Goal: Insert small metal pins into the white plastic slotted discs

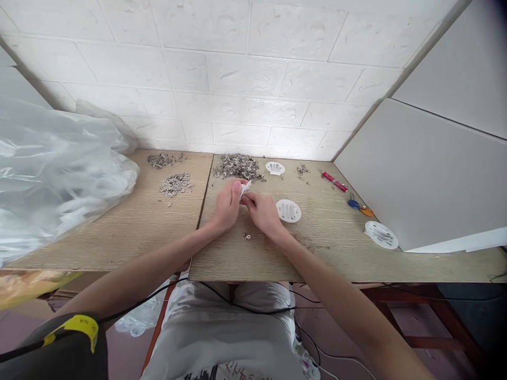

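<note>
My left hand (228, 205) is closed around a white plastic piece (245, 187), tilted and seen mostly edge-on between thumb and fingers. Against its lower edge press the closed fingers of my right hand (262, 211); whatever they pinch is hidden. Just right of that hand lies a round white plastic disc (289, 210) with slots. A similar disc (275, 168) rests farther back. Below my hands are a few tiny metal parts (246, 236). Behind them, near the wall, spreads a heap of small metal pieces (237, 165).
Two smaller metal piles (176, 183) (160, 160) sit on the left board. A large clear plastic bag (59, 179) fills the far left. Toward the right are a red strip-like object (335, 181), blue and orange keys (360, 207), another disc (381, 234) and a grey panel (428, 174).
</note>
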`<state>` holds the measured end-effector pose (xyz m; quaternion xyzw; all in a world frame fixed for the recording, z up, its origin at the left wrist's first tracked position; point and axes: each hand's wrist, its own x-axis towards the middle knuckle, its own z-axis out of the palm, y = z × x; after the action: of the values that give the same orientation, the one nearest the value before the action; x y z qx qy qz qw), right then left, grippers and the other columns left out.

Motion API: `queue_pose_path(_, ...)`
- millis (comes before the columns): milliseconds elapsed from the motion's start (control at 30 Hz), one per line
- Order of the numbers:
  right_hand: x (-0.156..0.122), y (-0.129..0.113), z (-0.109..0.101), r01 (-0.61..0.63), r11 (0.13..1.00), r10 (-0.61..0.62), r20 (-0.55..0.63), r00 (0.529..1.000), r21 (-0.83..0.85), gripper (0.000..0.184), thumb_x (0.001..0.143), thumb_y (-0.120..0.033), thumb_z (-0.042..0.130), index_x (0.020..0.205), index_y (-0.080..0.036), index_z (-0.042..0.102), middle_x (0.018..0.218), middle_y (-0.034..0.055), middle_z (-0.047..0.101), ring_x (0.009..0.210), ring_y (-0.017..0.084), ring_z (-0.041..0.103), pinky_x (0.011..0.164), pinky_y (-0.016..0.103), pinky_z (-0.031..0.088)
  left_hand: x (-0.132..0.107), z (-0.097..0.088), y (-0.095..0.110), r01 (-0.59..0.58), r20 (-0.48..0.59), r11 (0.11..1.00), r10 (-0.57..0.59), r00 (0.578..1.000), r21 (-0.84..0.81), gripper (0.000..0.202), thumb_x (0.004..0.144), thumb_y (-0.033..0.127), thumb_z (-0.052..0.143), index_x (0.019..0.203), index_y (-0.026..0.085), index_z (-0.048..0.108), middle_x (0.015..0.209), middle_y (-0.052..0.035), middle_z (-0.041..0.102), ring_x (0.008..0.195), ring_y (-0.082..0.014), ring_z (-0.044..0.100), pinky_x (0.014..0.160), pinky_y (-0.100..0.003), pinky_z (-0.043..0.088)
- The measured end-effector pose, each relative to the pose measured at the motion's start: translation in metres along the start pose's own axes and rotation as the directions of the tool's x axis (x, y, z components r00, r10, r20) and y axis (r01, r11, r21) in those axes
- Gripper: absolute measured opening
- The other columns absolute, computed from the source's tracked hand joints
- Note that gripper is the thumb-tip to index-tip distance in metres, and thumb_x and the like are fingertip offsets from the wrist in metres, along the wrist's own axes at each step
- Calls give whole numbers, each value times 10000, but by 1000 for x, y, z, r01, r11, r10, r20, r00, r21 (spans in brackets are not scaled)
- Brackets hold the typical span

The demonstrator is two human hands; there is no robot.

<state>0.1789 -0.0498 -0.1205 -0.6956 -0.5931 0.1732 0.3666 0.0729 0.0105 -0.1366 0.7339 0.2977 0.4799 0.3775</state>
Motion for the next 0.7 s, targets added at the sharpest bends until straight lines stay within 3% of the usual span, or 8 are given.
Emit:
queue_pose_path(133,3,2,-7,-16,999,19,61,998,-38,261,909,-223,484,720,-170,655,738,70,668,691,190,578,679,291,374,1,4,-1,128,47,987,-124,991,-95,566,924,650,288,942,186,613,837,-62,626,760,-179,569,683,-310,467)
queue_pose_path(267,7,4,-22,-55,971,24,136,990,232,302,898,-349,493,680,-170,600,623,-6,558,545,105,439,554,251,304,7,4,-1,228,22,925,-233,972,-303,540,907,667,315,997,199,569,880,-69,607,755,-169,588,636,-288,499)
queue_pose_path(400,12,7,-33,-228,754,128,202,971,616,301,767,-474,651,776,-178,593,618,-54,479,449,49,248,438,232,165,11,-2,3,173,54,902,-166,985,-394,489,905,645,370,1073,212,523,1041,-88,619,917,-177,620,760,-299,534)
queue_pose_path(533,15,12,-38,-275,527,193,202,960,804,357,655,-437,761,684,-180,516,592,-68,427,438,30,181,415,227,90,10,-7,8,102,105,904,-63,992,-415,442,877,598,498,1077,204,521,1102,-94,620,1000,-171,611,886,-321,515)
queue_pose_path(700,15,14,-42,-300,443,197,235,952,845,351,666,-368,761,635,-179,467,559,-75,367,444,30,175,409,220,89,8,-8,8,81,197,914,-1,980,-399,409,871,536,555,1110,208,502,1133,-109,620,1028,-178,607,899,-342,513)
